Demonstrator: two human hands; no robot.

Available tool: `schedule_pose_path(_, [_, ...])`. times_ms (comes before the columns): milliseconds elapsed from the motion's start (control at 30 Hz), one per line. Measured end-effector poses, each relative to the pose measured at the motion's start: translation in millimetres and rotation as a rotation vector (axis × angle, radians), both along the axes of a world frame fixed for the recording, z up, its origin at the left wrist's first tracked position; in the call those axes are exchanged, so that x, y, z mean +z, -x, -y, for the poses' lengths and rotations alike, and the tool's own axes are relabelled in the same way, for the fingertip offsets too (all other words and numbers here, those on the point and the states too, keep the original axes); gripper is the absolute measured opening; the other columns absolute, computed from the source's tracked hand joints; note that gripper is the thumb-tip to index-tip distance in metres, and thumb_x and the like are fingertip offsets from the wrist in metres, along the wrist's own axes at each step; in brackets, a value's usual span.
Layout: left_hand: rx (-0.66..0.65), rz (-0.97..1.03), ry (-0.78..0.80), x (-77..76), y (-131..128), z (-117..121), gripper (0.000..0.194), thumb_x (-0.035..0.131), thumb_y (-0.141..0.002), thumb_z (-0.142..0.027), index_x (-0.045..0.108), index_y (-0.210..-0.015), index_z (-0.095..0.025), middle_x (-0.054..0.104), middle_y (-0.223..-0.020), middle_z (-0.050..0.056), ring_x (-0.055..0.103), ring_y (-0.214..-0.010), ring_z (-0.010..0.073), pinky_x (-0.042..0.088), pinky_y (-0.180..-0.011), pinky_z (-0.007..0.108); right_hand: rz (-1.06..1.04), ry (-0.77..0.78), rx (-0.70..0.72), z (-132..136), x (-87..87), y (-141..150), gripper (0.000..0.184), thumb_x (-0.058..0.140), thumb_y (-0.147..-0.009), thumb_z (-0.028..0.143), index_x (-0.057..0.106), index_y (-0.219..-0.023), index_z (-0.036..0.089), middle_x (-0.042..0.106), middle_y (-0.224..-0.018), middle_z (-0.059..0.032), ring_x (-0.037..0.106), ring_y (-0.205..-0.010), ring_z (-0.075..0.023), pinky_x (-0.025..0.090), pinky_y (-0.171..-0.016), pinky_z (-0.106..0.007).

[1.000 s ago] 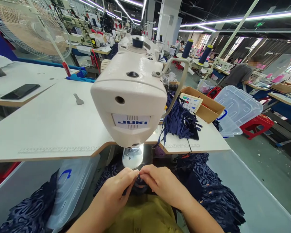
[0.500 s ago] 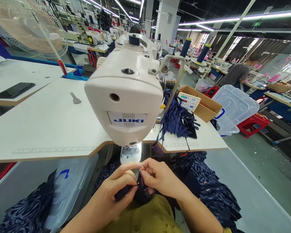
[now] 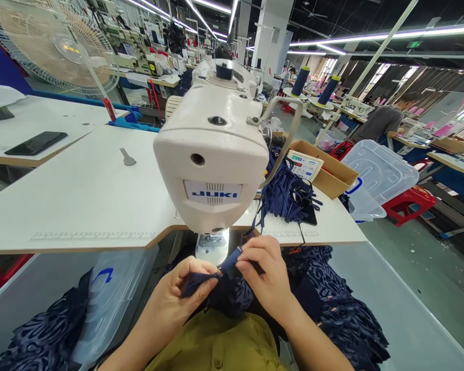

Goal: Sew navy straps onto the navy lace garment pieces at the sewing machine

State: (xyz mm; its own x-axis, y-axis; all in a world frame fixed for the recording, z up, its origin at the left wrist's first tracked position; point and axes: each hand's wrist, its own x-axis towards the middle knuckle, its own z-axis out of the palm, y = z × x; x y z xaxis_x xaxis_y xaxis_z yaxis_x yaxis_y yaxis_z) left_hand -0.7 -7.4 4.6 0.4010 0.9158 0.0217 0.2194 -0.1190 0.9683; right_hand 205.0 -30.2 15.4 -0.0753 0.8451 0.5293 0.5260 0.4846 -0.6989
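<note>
Between my hands a navy fabric piece (image 3: 229, 262) is stretched, just in front of the sewing machine (image 3: 212, 154). My left hand (image 3: 185, 291) pinches its near end between thumb and fingers. At its far end, my right hand (image 3: 265, 270) grips the edge with thumb and fingertips. More dark patterned cloth hangs below this strip, over my lap. The machine's lit metal needle area (image 3: 212, 247) sits right behind the fabric, and the cloth appears apart from it.
A bundle of navy straps (image 3: 286, 193) lies right of the machine, by a cardboard box (image 3: 328, 175). Navy patterned cloth (image 3: 344, 309) is heaped at right, more (image 3: 50, 324) at left. A phone (image 3: 36, 143) and a flat grey tool (image 3: 127, 157) rest on the tables. A fan (image 3: 58, 49) stands behind.
My hands have moved apart, and the right one has risen slightly. The navy fabric, bunched before, is now stretched between them. The view has shifted a little to the left.
</note>
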Motion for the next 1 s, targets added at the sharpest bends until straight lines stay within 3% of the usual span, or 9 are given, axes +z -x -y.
schedule_pose_path(100, [0.04,0.014,0.012,-1.5,-1,2,0.019,0.062,-0.083,-0.038,0.057,-0.075,-0.021,0.068,-0.088,0.0,0.063,-0.076,0.011,0.051,-0.066,0.018,-0.094,0.158,0.104,8,-14.2,8,0.03,0.041,-0.098,0.039,0.065,-0.091,0.023,0.066,-0.088,-0.0034,0.059,-0.088,-0.0176,0.044,-0.081,-0.032])
schedule_pose_path(200, [0.05,0.032,0.004,-2.7,-5,3,0.018,0.061,-0.083,-0.037,0.058,-0.075,-0.021,0.069,-0.09,0.0,0.063,-0.075,0.0112,0.051,-0.066,0.018,-0.25,0.316,0.142,13,-29.8,23,0.034,0.055,-0.088,0.052,0.064,-0.101,0.023,0.064,-0.096,-0.0039,0.058,-0.092,-0.0192,0.045,-0.081,-0.03])
schedule_pose_path(267, [0.05,0.038,-0.041,-3.4,-8,5,0.017,0.061,-0.084,-0.035,0.058,-0.075,-0.021,0.069,-0.091,0.0,0.065,-0.078,0.012,0.052,-0.067,0.019,-0.447,0.333,0.094,14,-38.6,33,0.032,0.066,-0.082,0.049,0.062,-0.101,0.024,0.061,-0.095,-0.002,0.059,-0.088,-0.0174,0.047,-0.078,-0.028])
schedule_pose_path(367, [0.064,0.035,-0.178,-5.5,-12,8,0.009,0.06,-0.084,-0.028,0.059,-0.077,-0.022,0.07,-0.091,0.0,0.066,-0.081,0.0115,0.053,-0.07,0.018,-0.61,0.281,0.039,14,-46.0,44,0.016,0.068,-0.083,0.034,0.061,-0.095,0.026,0.056,-0.093,0.0002,0.058,-0.083,-0.0142,0.048,-0.072,-0.025])
schedule_pose_path(467, [0.088,0.047,-0.33,-8.8,-14,11,0.007,0.058,-0.085,-0.02,0.059,-0.08,-0.024,0.07,-0.092,-0.003,0.067,-0.082,0.0088,0.053,-0.072,0.015,-0.542,0.147,0.012,13,-48.3,46,0.004,0.063,-0.087,0.023,0.061,-0.088,0.027,0.058,-0.087,0.0015,0.056,-0.082,-0.0133,0.046,-0.072,-0.024])
schedule_pose_path(667, [0.152,0.048,-0.575,-10.3,-16,14,0.013,0.058,-0.083,-0.011,0.057,-0.085,-0.024,0.064,-0.088,-0.004,0.064,-0.081,0.0062,0.052,-0.072,0.013,-0.494,-0.039,0.074,16,-53.5,45,0.019,0.055,-0.088,0.009,0.057,-0.09,0.028,0.062,-0.088,0.0026,0.058,-0.077,-0.0119,0.046,-0.069,-0.024])
schedule_pose_path(833, [0.139,0.054,-0.58,-12.8,-17,15,0.015,0.058,-0.083,-0.01,0.057,-0.087,-0.025,0.064,-0.09,-0.003,0.065,-0.082,0.005,0.051,-0.074,0.012,-0.439,-0.093,0.111,17,-54.7,42,0.023,0.052,-0.088,0.006,0.056,-0.091,0.028,0.061,-0.084,0.0015,0.058,-0.078,-0.0132,0.047,-0.068,-0.025])
schedule_pose_path(1000, [0.099,0.086,-0.471,-18.4,-16,16,0.016,0.057,-0.083,-0.01,0.055,-0.088,-0.025,0.067,-0.107,-0.002,0.065,-0.098,0.0075,0.051,-0.084,0.014,-0.411,-0.091,0.115,17,-53.8,39,0.024,0.052,-0.087,0.004,0.056,-0.089,0.028,0.063,-0.083,0.0013,0.058,-0.079,-0.0138,0.047,-0.069,-0.026])
